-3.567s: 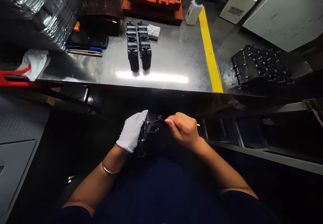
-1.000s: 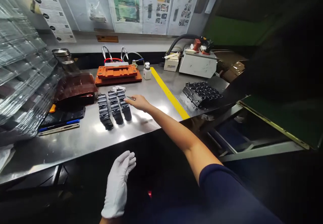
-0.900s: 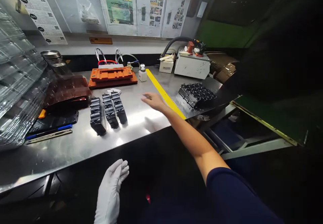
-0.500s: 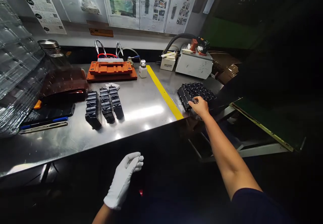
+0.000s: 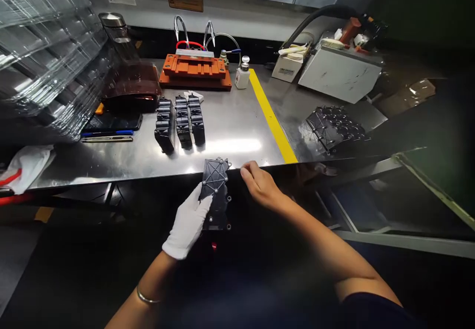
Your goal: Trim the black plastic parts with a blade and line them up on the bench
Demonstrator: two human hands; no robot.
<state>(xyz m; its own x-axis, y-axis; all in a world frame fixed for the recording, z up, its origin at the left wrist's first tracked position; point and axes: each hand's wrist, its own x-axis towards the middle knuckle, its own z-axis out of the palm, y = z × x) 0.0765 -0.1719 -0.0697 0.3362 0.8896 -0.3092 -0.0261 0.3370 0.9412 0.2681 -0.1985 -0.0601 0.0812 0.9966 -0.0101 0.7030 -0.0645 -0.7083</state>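
My left hand (image 5: 188, 222), in a white glove, grips a flat black plastic part (image 5: 215, 183) with a ribbed X pattern, held upright just off the bench's front edge. My bare right hand (image 5: 260, 183) is to the right of that part, apart from it, fingers curled together; whether anything small is between them is hidden. Three black ribbed blocks (image 5: 182, 122) stand in a row on the metal bench (image 5: 141, 163). Right of the yellow tape (image 5: 272, 116) lies a group of black parts (image 5: 334, 126).
An orange fixture (image 5: 196, 71) and a white bottle (image 5: 242, 74) stand at the back. A grey box (image 5: 339, 71) is at the back right. Plastic-wrapped trays (image 5: 44, 47), a dark phone, and pens (image 5: 107, 136) are on the left.
The view has shifted right and down. My right hand has come back from the black parts on the right. My left hand, empty before, now holds one black part.
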